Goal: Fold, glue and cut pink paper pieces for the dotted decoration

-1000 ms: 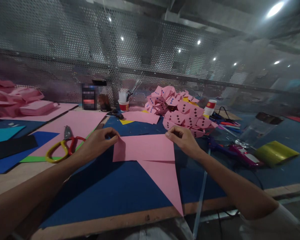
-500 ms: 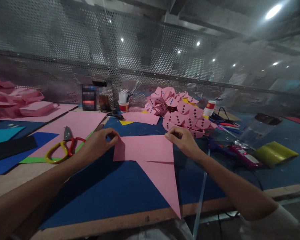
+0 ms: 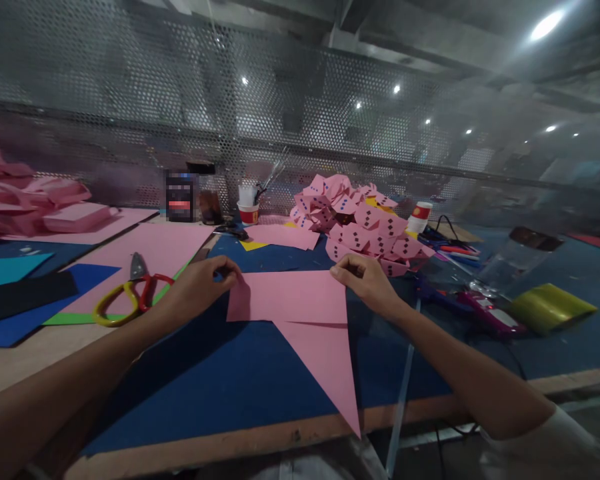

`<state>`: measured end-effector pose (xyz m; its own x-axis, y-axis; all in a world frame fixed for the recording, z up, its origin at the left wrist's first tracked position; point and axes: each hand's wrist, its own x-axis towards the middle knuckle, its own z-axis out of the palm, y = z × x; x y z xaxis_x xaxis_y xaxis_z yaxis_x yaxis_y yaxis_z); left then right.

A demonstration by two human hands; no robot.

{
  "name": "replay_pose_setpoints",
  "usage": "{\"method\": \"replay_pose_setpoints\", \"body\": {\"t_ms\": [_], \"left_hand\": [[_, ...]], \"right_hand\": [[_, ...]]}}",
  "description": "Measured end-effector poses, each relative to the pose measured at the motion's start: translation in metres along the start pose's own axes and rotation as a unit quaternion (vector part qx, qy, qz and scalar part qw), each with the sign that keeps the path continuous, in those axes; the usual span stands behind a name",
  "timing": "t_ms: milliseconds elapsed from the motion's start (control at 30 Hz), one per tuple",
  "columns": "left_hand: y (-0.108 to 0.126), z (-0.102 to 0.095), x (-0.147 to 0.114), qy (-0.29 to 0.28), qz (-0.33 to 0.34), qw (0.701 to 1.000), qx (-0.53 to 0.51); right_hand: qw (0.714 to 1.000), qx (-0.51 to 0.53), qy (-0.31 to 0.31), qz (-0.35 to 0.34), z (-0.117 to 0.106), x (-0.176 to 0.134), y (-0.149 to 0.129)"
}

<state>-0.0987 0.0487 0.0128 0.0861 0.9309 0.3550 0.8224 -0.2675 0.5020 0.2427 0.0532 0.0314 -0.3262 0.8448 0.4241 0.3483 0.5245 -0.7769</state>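
Left grip point(image 3: 205, 287): pinched on pink paper point(image 3: 290, 297), upper-left corner
Right grip point(image 3: 370, 283): pinched on upper-right corner
Lower tip point(image 3: 354, 421): slightly left of earlier position

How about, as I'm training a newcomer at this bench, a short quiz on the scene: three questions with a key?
1. Multiple choice: what do the left hand and the right hand pinch by its far corners?
a) a coil of rope
b) a pink sheet
c) a green bottle

2. True or false: the scissors on the left have two handle loops of the same colour.

3. Fill in: the pointed pink piece reaches across the table's ____ edge.

Key: 1. b. 2. False; one loop is yellow, the other red. 3. near.
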Motion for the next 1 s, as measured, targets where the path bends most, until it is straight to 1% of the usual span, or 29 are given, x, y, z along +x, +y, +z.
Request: {"method": "replay_pose_setpoints", "body": {"t_ms": [233,600,800,1000], "left_hand": [[-0.0037,0.0013,0.0003,0.000,0.001,1.000,-0.013],[-0.0039,0.0008,0.0006,-0.010,0.004,1.000,-0.011],[-0.0007,0.0001,0.0008,0.011,-0.005,1.000,-0.027],[-0.0021,-0.0008,-0.0002,0.009,-0.020,0.999,-0.040]], "right_hand": [[1.000,0.001,-0.001,0.000,0.0001,0.0005,0.0043],[1.000,0.001,0.002,0.011,-0.0002,0.0011,0.0012],[1.000,0.009,0.001,0.011,-0.0010,0.0011,0.0018],[1.000,0.012,0.003,0.009,-0.0013,0.0013,-0.0001]]}}
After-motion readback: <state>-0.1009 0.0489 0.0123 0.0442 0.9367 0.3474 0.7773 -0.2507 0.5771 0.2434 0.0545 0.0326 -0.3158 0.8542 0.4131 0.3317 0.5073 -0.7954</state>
